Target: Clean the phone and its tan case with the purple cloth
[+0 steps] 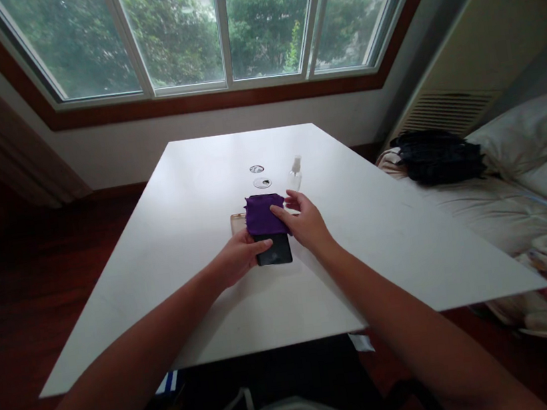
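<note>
My left hand point(237, 257) is closed on the left side of a black smartphone point(274, 250), its thumb lying across the front. A purple cloth point(261, 215) covers the phone's upper part. My right hand point(304, 220) pinches the cloth's right edge, thumb on top; some of its fingers are hidden behind. Partly hidden behind the phone and left hand is a phone case point(238, 222) with a tan rim. A small clear spray bottle point(294, 174) stands just beyond my right hand.
Two small round items, a nearer disc point(262, 183) and a farther disc point(257, 169), lie on the white table point(189, 176) beyond the cloth. To the right, a black bundle point(438, 156) rests on a bed point(527, 178). Windows point(181, 35) span the far wall.
</note>
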Available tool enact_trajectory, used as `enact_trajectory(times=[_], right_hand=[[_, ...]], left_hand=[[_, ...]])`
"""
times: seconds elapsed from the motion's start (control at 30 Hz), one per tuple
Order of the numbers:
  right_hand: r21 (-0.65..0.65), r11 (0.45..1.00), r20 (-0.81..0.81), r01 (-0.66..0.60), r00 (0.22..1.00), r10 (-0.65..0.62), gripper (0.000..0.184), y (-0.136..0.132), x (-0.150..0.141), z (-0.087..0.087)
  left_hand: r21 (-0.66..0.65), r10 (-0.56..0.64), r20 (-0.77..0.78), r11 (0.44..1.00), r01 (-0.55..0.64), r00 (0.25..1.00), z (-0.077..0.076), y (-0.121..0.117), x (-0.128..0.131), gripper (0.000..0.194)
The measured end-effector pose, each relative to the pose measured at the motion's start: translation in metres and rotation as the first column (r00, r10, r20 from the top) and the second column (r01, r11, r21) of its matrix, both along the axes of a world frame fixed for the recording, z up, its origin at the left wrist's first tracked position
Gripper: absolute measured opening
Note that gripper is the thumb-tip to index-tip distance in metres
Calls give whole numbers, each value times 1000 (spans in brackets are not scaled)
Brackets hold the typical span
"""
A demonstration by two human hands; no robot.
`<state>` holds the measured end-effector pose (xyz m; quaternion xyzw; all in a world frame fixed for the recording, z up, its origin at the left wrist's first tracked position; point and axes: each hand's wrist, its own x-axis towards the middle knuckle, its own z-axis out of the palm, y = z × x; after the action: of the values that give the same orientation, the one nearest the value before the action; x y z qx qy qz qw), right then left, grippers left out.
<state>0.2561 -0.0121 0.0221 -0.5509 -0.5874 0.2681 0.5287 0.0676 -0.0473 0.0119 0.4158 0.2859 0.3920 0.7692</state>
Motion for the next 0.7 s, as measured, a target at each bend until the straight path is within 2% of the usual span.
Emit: enact_trajectory(times=[0.03, 0.1, 0.2, 0.3, 0.47, 0.6, 0.7], right_hand=[[74, 995, 51, 67, 996, -71, 69, -1, 2, 2], [243, 962, 129, 126, 978, -161, 57, -7, 3, 7], [376, 924, 186, 72, 971, -151, 32, -18, -3, 16], [364, 931, 215, 24, 971, -109, 31, -26, -16, 17], [289, 957, 245, 22, 965, -96, 54, -24, -26, 6], [264, 964, 237, 42, 966, -107, 48, -18, -19, 3], [323, 943, 277, 78, 945, -172, 43, -18, -14, 6]], left_hand=[[-1, 6, 5, 1000, -6, 1000, -1, 1, 0, 55], [-1, 17, 21, 1000, -17, 1000, -3, 1, 0, 55], [10, 43, 47, 999, -43, 998, -3, 1, 1, 55], [9, 54, 51, 998, -54, 997, -1, -1, 3, 57], [16, 51, 48, 999, -52, 998, 2, -2, 4, 58], [42, 14, 47, 999, -16, 999, 1, -1, 3, 64], [52, 12, 45, 999, -15, 999, 0, 0, 1, 64]])
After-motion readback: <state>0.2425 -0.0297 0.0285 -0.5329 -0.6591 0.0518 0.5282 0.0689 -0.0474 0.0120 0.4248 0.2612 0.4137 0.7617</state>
